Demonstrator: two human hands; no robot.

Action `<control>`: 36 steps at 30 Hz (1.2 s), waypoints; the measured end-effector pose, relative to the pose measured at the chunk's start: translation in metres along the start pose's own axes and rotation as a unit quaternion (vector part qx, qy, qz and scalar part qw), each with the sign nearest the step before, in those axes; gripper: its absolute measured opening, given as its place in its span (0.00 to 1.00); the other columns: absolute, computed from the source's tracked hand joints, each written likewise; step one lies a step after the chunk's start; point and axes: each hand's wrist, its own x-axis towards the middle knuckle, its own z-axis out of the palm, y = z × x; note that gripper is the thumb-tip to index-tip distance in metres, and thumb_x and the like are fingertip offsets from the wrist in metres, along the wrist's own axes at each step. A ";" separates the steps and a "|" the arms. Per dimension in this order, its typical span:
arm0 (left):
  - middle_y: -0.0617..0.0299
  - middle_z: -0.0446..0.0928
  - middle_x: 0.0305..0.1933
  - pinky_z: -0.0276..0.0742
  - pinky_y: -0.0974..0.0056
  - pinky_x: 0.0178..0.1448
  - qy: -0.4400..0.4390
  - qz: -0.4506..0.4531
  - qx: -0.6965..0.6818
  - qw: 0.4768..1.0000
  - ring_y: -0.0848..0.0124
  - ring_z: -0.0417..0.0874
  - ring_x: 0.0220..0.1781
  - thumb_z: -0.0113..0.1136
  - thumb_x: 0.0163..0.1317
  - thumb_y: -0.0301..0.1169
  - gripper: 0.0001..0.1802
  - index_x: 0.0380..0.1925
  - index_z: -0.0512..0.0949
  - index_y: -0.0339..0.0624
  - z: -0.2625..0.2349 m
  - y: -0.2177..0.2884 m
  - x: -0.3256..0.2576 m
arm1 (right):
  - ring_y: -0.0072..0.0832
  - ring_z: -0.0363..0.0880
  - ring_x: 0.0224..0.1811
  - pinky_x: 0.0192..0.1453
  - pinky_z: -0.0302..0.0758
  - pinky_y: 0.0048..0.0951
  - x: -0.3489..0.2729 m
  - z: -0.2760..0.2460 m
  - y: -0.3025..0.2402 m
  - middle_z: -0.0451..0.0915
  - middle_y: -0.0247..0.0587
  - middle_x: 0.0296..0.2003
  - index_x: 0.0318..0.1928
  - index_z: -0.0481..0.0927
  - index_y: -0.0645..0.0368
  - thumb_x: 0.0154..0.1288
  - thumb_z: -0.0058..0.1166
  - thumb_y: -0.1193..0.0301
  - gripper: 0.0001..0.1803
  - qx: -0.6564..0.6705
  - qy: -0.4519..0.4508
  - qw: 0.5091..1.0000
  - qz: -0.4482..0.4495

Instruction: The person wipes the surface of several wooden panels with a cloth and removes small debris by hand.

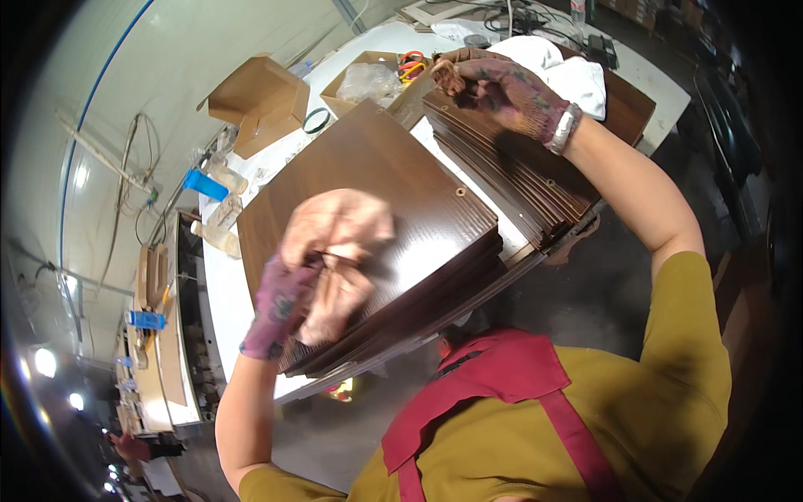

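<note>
Apron (493,372), left hand (280,305) with 1 cloth (339,222) (blurred)

From afar, I curl my left hand (288,289) ahead-left of the red apron (510,361); my right hand (512,96) reaches farther ahead.

Between the left panel stack (422,201) and right panel stack (519,165) runs a narrow gap, a box (341,102) beyond

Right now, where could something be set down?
Bare tabletop lies left of the left board stack, nearer than the lying bottle; a slim strip separates that stack from the right board stack. Cables and cardboard boxes crowd the far end.
</note>
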 end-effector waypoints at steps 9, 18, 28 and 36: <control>0.46 0.82 0.41 0.77 0.57 0.52 -0.112 0.257 0.177 0.943 0.52 0.83 0.46 0.57 0.57 0.27 0.17 0.48 0.77 0.35 0.116 0.082 0.087 | 0.20 0.77 0.45 0.57 0.73 0.22 -0.052 -0.031 -0.040 0.79 0.33 0.41 0.55 0.77 0.62 0.70 0.52 0.69 0.16 -0.074 -0.009 0.995 -0.059; 0.57 0.82 0.43 0.80 0.66 0.46 -0.028 -0.042 0.004 0.999 0.71 0.83 0.44 0.62 0.66 0.36 0.17 0.48 0.78 0.35 0.057 0.082 0.117 | 0.19 0.76 0.45 0.55 0.76 0.18 0.019 -0.031 -0.008 0.79 0.37 0.43 0.55 0.77 0.66 0.68 0.55 0.73 0.17 -0.007 -0.084 0.994 -0.072; 0.45 0.78 0.54 0.74 0.56 0.60 -0.066 0.047 0.155 0.985 0.48 0.78 0.57 0.60 0.58 0.30 0.23 0.56 0.76 0.41 0.112 0.107 0.074 | 0.18 0.77 0.37 0.38 0.73 0.18 0.151 -0.010 0.122 0.78 0.33 0.34 0.36 0.81 0.60 0.68 0.53 0.71 0.06 -0.065 -0.195 0.978 0.017; 0.52 0.77 0.56 0.68 0.56 0.68 -0.350 0.126 0.172 0.912 0.55 0.76 0.60 0.65 0.53 0.28 0.29 0.57 0.74 0.39 0.113 0.134 0.025 | 0.16 0.72 0.39 0.42 0.72 0.17 0.141 -0.012 0.113 0.76 0.32 0.37 0.34 0.80 0.61 0.63 0.57 0.74 0.03 0.033 -0.204 0.967 0.147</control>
